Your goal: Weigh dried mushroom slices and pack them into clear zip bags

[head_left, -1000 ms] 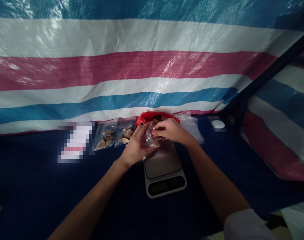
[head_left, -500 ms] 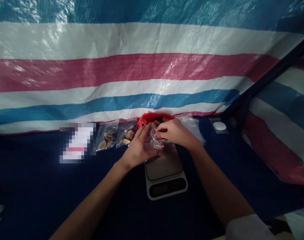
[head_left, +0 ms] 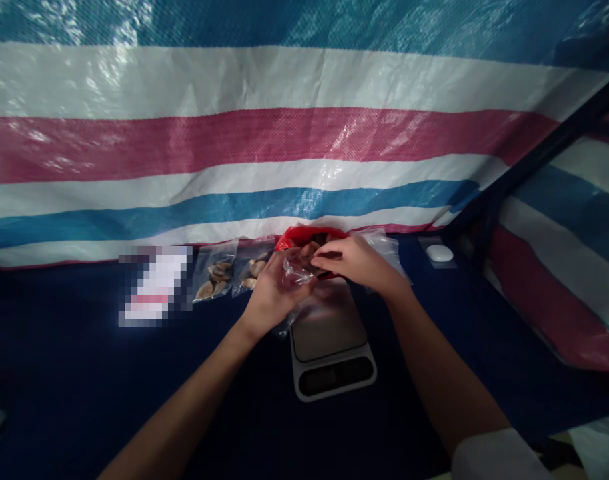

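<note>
My left hand [head_left: 271, 293] is closed around a clear plastic zip bag [head_left: 298, 270], whose lower end hangs below the palm. My right hand [head_left: 351, 261] is at the bag's right side, its fingers drawn together at the bag's mouth; what they pinch is too small to make out. Right behind both hands lies an open red plastic bag [head_left: 304, 233] with brown dried pieces inside, partly hidden by the fingers. Beneath the hands stands a kitchen scale [head_left: 329, 327] with a metal plate and dark display.
Left of the hands lie two clear bags of dried slices, one bag [head_left: 215, 273] farther out and another bag [head_left: 250, 272] closer. Flat clear bags [head_left: 387, 250] lie at right, and a white oval object [head_left: 439, 253] sits beyond. A striped tarp [head_left: 284, 133] rises behind the dark blue table [head_left: 234, 413].
The clear bag has shifted left and down within my left hand, its lower end now showing beside the scale. My right hand has moved slightly right, its fingers drawn away from the plastic.
</note>
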